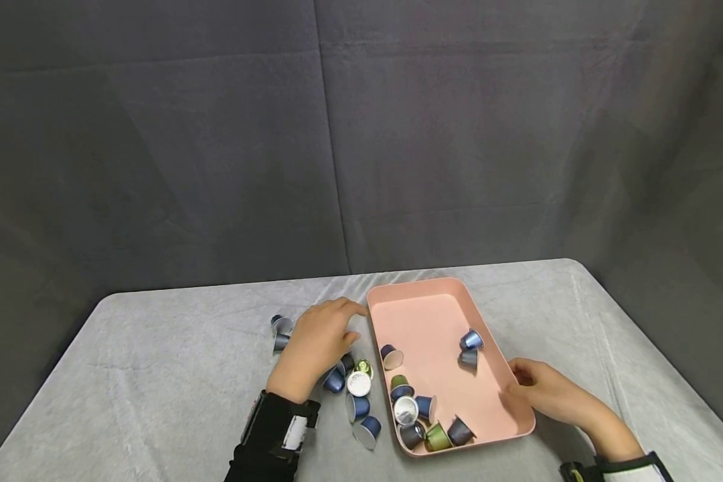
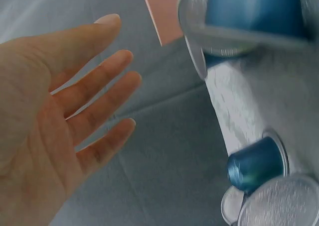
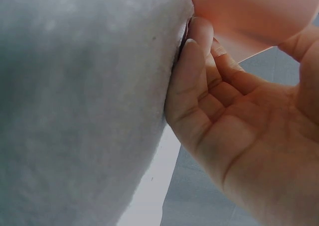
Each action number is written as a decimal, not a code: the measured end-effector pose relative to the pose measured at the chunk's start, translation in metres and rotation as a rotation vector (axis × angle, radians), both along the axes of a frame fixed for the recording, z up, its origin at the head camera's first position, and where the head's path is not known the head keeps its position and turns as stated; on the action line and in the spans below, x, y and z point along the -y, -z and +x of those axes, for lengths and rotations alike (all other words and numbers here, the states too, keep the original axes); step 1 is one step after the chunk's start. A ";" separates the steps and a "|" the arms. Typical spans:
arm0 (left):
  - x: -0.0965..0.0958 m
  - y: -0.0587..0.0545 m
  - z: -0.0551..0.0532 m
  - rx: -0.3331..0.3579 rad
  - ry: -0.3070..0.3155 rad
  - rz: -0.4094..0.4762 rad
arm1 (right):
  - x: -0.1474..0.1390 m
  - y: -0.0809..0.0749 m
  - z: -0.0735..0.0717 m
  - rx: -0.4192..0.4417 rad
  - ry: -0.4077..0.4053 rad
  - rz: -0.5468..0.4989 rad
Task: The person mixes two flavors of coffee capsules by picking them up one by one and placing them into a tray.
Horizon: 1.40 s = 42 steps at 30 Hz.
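Pick out one pod at the edge of the group for your left hand (image 1: pixel 322 338), which is empty with thumb and fingers apart. The pods sit so close that a wide grab would probably knock a neighbour. Pinch near the rim, as the tapered body may slip. Your right hand (image 1: pixel 545 391) is clamped on the right edge of the pink tray (image 1: pixel 422 321); hold it level there, since tilting could roll the pods inside.

The loose coffee pods (image 1: pixel 358 407) lie on the worktop (image 1: pixel 156 388) around your left hand. Most are between it and the tray, on your side, with a white-topped pod (image 1: pixel 359 383) just beside a small green pod (image 1: pixel 363 367). Two more pods (image 1: pixel 281 325) lie left of the hand. Your left fingertips reach close to the tray's left rim; whether they touch it, you cannot tell.
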State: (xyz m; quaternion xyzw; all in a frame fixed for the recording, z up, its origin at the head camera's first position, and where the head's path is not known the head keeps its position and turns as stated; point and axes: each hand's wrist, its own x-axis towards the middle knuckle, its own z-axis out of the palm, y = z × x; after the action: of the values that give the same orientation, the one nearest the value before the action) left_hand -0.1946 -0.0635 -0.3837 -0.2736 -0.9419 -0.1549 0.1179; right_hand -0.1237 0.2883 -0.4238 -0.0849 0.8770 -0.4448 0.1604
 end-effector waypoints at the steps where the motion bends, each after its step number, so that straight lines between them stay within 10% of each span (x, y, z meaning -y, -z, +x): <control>1: 0.002 -0.001 -0.001 0.010 -0.012 0.003 | 0.000 0.000 0.000 0.003 0.002 0.002; 27: 0.046 -0.007 -0.008 0.305 -0.238 0.028 | 0.000 -0.001 0.000 0.009 0.008 0.018; 42: 0.053 0.003 -0.008 0.326 -0.276 -0.053 | -0.001 -0.002 0.001 0.010 0.006 0.020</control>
State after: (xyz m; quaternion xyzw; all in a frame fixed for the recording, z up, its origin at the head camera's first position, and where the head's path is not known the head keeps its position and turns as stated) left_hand -0.2022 -0.1169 -0.3867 -0.1165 -0.9808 -0.1549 -0.0230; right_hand -0.1232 0.2888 -0.4216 -0.0787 0.8809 -0.4369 0.1642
